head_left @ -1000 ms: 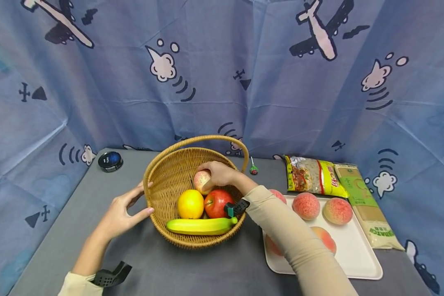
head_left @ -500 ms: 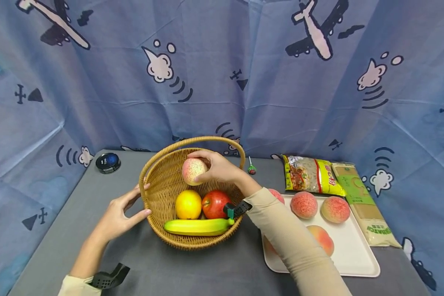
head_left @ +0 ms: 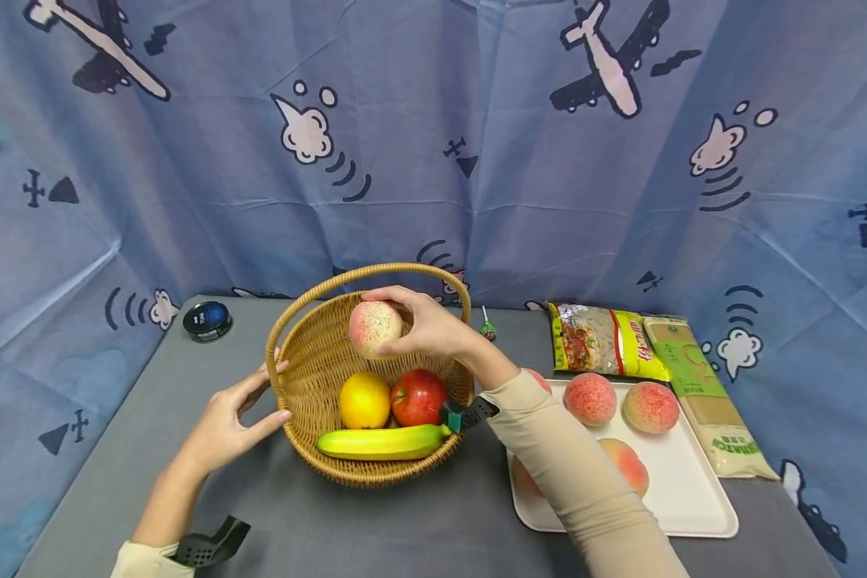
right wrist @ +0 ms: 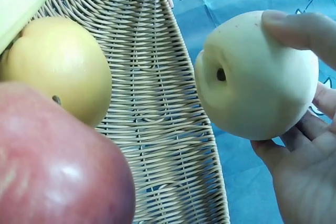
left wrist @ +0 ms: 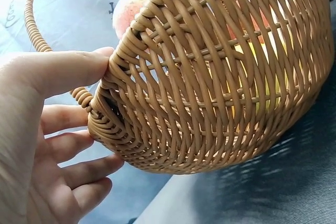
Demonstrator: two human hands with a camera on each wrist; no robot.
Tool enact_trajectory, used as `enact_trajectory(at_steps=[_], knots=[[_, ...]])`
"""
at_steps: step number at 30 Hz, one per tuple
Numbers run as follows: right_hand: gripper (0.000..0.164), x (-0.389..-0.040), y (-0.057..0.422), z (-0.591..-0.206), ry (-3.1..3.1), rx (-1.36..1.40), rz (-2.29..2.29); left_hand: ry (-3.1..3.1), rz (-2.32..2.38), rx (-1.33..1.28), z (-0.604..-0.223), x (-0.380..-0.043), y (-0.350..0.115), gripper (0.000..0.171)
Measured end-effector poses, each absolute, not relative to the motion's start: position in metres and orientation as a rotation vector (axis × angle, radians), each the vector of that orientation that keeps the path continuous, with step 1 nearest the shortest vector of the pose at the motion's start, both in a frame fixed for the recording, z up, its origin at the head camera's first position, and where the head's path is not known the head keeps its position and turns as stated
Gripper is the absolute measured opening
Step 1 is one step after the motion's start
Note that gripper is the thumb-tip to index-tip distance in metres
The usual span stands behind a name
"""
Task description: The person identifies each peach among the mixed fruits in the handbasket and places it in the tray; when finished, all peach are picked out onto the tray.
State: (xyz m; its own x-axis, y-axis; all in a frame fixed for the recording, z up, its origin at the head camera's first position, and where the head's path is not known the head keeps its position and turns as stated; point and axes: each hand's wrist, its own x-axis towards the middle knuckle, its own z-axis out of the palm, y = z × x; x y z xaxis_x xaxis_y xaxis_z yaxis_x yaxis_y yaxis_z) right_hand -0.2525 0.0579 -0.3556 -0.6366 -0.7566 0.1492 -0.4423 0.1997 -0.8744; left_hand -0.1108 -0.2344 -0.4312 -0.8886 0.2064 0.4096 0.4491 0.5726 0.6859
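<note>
A wicker basket (head_left: pixel 316 345) with an arched handle stands tilted, its opening toward me. At its left rim my left hand (head_left: pixel 225 417) grips lightly; in the left wrist view the thumb (left wrist: pixel 79 72) lies on the rim and the fingers (left wrist: pixel 68 121) reach to the handle's base. My right hand (head_left: pixel 433 325) holds a pale pink speckled peach (head_left: pixel 374 329) between thumb and fingers, up by the basket's back rim. Its hollow with a dark spot shows in the right wrist view. Inside the basket lie an orange (head_left: pixel 364 401), a red apple (head_left: pixel 419 397) and a banana (head_left: pixel 386 443).
A white tray (head_left: pixel 694 490) with several peaches (head_left: pixel 590 399) sits at the right, partly under my right sleeve. Behind it lie a yellow food packet (head_left: pixel 610 341) and a green-beige packet (head_left: pixel 708 393). A lollipop (head_left: pixel 488 329) and a dark round tin (head_left: pixel 207 319) are at the back.
My right hand has lifted the peach from beside the apple and orange, up and a little left to the basket's back rim. The left hand stays on the rim.
</note>
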Motion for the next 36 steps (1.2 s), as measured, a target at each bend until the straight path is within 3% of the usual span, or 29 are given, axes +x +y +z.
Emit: enact_trajectory(at_steps=[18,30,36], knots=[[0.078,-0.22,0.082,-0.331,2.165,-1.255,-1.418,-2.508,-1.271,-0.527,-0.431,-0.11,-0.233,0.06],[0.083,-0.178,0.153,-0.328,2.13,-1.291,-1.625,-2.534,-1.267,-0.518,-0.432,-0.109,-0.234,0.06],[0.085,-0.156,0.203,-0.339,2.309,-1.16,-1.631,-2.527,-1.242,-0.535,-0.431,-0.109,-0.234,0.061]])
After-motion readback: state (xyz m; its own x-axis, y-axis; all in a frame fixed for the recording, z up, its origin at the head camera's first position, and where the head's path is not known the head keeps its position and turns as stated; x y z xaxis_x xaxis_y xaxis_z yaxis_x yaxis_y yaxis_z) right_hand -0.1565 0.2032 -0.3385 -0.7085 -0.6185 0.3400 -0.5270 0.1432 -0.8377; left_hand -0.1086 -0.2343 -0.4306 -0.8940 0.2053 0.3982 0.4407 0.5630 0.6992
